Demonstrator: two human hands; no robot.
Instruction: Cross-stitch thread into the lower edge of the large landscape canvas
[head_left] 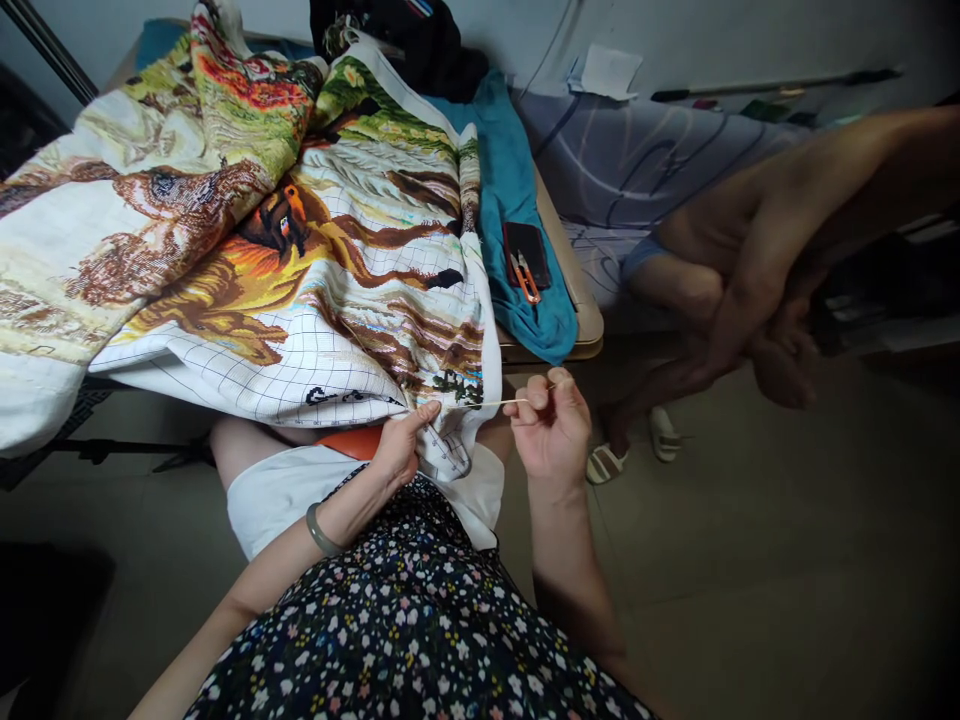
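Observation:
A large cross-stitch cloth [360, 370], partly stitched in browns, greens and orange, drapes over the table and down to my lap. My left hand [401, 445] grips its near edge, thumb on top and the fingers hidden beneath. To the right of the cloth, my right hand [553, 425] is closed in a pinch with its fingers curled. A pale thread [502, 402] runs taut from the cloth, beside a dark green stitched patch, to those fingers. Whether a needle is in the pinch I cannot make out.
Orange-handled thread snips [525, 278] lie on a dark phone-like slab [534, 245], on a teal cloth [495, 170] along the table's right edge [589, 325]. Another person [757, 250] sits at the right with bare legs. Sandals [606, 463] rest on the tiled floor.

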